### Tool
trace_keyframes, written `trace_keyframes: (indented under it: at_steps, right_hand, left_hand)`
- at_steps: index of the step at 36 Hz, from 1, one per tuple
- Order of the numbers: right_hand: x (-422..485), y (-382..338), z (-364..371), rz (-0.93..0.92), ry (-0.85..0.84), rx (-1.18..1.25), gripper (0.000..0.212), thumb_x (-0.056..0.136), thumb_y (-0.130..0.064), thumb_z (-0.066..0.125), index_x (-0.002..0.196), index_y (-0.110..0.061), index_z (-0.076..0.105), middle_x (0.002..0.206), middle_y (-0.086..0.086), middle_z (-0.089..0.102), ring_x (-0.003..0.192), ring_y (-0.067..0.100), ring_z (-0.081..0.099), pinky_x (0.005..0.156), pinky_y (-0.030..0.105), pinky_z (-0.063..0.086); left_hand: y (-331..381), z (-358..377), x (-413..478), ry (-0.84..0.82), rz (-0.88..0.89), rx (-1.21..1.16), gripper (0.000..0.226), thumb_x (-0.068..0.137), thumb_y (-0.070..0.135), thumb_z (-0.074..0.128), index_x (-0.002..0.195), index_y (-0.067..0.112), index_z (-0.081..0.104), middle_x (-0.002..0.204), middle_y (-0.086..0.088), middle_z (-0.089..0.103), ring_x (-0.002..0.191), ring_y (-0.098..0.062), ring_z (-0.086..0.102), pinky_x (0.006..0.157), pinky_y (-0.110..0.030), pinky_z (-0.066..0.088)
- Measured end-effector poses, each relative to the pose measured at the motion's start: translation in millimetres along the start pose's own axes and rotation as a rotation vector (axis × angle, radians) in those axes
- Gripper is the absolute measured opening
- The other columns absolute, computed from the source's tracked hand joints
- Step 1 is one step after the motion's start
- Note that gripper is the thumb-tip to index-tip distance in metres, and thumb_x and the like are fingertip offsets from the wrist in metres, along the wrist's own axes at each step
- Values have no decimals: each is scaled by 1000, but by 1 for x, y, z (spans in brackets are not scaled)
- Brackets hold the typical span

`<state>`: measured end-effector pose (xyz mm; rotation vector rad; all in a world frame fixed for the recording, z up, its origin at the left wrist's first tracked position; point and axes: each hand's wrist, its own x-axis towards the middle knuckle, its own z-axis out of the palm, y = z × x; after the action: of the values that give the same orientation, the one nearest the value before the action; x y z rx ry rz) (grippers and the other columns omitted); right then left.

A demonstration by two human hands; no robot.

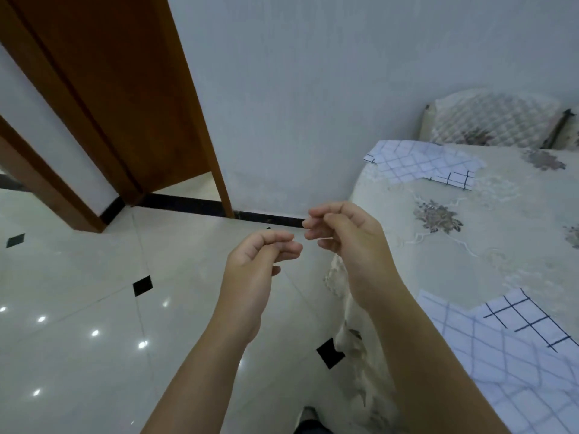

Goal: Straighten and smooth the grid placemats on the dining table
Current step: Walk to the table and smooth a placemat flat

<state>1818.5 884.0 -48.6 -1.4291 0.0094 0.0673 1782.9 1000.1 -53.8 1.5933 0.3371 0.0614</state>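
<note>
At the upper left of the frame a brown wooden door frame (131, 98) slants down to a black baseboard (188, 204) along the foot of a pale wall (313, 89). The lower left is glossy light floor (78, 324), its tiles set with small black diamonds and dotted with reflected lights.

In the middle of the frame both bare forearms rise from the bottom edge, and the two hands hang in the air over the floor, close together but not touching. The left hand (260, 261) has its fingers curled in toward the thumb, and nothing shows between them. The right hand (344, 239), slightly higher and just right of it, has its fingers curled the same way, with nothing visible in it. Neither hand touches the desk. At the bottom edge, between the forearms, part of a shoe (309, 416) shows.

The right side holds the desk (488, 255), covered with a cream cloth with flower motifs and a lace hem. The far placemat (419, 162) lies at its upper left edge, looking folded over itself. The near placemat (513, 368) lies at the lower right and looks folded too, with dark grid lines on one corner and pale lines elsewhere. A quilted chair back (492, 120) stands behind the desk at the upper right.
</note>
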Motion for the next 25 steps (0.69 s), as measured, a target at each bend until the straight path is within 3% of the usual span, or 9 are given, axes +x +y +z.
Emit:
trace_keyframes:
  at_steps: [11, 18, 25]
  right_hand:
    - [95, 3, -41, 41, 325, 32, 33, 90, 3, 38, 74, -16, 61, 67, -4, 66, 64, 11, 60, 68, 23, 44]
    - [128, -6, -68, 30, 608, 36, 32, 89, 2, 38, 75, -16, 61, 65, -6, 67, 63, 9, 60, 67, 22, 44]
    - [146, -12, -82, -14, 899, 67, 31, 88, 2, 40, 77, -15, 63, 64, -7, 67, 62, 8, 60, 66, 21, 45]
  left_hand:
    - [7, 62, 119, -258, -88, -2, 28, 91, 5, 43, 85, 19, 66, 75, 7, 73, 77, -6, 68, 85, -33, 47]
    - [16, 112, 180, -569, -100, -8, 34, 90, 0, 42, 78, 21, 65, 70, 6, 72, 73, -4, 67, 71, -26, 42]
    - [32, 153, 219, -909, -63, 68, 31, 89, 1, 43, 79, 21, 64, 70, 7, 71, 73, -2, 66, 72, -25, 41]
